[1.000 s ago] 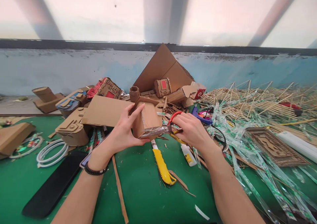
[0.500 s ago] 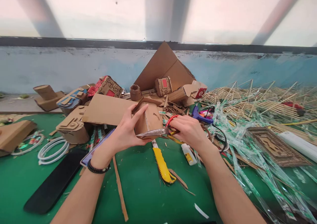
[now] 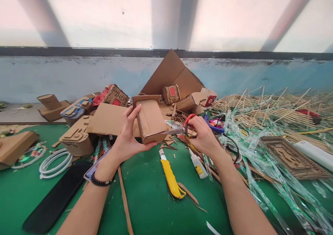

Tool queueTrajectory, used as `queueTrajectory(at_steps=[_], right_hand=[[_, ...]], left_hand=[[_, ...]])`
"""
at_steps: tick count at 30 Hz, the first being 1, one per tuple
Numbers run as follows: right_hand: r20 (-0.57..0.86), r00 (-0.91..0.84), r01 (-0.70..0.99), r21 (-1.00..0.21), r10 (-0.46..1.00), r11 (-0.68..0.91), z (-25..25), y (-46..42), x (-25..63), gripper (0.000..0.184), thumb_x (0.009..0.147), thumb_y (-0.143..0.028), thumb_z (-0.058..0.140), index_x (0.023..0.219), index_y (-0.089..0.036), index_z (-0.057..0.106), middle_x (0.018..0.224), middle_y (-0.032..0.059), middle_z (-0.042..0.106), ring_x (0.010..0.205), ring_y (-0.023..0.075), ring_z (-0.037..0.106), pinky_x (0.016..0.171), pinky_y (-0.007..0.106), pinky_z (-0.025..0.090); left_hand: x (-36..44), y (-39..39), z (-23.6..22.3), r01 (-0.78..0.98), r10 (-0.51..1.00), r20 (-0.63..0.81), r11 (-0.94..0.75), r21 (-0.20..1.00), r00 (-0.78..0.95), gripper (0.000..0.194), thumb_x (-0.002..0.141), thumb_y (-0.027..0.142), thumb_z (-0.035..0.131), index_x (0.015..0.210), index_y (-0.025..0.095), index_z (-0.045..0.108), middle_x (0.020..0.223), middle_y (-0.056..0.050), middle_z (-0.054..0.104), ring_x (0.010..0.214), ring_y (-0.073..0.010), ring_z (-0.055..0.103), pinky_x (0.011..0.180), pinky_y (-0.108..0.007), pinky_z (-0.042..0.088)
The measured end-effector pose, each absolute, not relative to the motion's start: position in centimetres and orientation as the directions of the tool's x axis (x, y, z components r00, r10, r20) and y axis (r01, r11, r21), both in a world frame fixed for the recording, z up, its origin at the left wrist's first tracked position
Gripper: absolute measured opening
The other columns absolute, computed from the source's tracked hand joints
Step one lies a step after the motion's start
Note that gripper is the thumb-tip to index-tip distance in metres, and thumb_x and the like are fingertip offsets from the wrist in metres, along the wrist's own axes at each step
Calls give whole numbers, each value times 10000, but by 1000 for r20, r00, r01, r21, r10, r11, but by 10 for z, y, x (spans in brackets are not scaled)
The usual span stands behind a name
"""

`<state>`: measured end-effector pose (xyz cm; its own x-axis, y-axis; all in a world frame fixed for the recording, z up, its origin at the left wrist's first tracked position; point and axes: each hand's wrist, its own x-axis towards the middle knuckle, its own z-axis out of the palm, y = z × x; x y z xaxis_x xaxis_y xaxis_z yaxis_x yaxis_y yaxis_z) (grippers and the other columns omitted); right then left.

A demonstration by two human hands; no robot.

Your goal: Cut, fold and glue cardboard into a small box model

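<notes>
My left hand (image 3: 130,131) grips a small cardboard box (image 3: 152,119) by its left side and lower edge, holding it tilted above the table. The box's broad inner face is turned toward me, with a flap along the top. In my right hand (image 3: 203,134) are red-handled scissors (image 3: 179,127), blades parted and pointing left at the box's lower right corner. Whether the blades touch the cardboard I cannot tell. Below lies a yellow utility knife (image 3: 171,177) with its blade out, and a small white glue bottle (image 3: 198,164) rests to its right.
Cardboard models (image 3: 76,134) and a flat cardboard sheet (image 3: 104,120) lie to the left, near a black flat piece (image 3: 57,193) and a coiled white tube (image 3: 56,160). Right of my hand are a blue glue gun (image 3: 214,127), tangled plastic strips (image 3: 249,151) and thin wooden sticks (image 3: 273,106).
The box has turned so its inner face shows more. The scissors' blades have moved off its lower edge, opened, and now sit at its right side.
</notes>
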<state>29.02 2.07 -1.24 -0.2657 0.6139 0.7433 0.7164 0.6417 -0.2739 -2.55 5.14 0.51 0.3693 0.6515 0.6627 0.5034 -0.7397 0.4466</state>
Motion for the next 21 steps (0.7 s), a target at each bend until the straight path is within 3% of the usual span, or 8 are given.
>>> queueTrajectory(at_steps=[7,14,21], right_hand=[[738,-324,730,-202,592,653,-15,22,289,281,965,-409,783,1030,-239,568,986,78,655,927,263,580,791,371,456],[764,-352,753,-113,541,649,-14,24,292,153,929,-152,677,970,-241,560,941,67,678,896,247,595,771,358,424],[796,-351,754,-72,494,653,-9,22,290,192,877,-54,600,894,-239,549,863,40,683,836,219,580,720,344,362]], left_hand=[[-26,52,5,494,638,667,-752,436,384,1227,742,588,944,1719,368,235,1712,-179,321,1656,-435,257,1317,-666,299],[-26,51,7,476,641,652,-757,449,405,1205,750,589,938,1714,369,249,1724,-172,327,1662,-439,241,1314,-656,317],[-26,50,10,482,644,633,-756,443,429,1214,758,560,941,1720,372,225,1721,-176,314,1655,-432,258,1298,-651,349]])
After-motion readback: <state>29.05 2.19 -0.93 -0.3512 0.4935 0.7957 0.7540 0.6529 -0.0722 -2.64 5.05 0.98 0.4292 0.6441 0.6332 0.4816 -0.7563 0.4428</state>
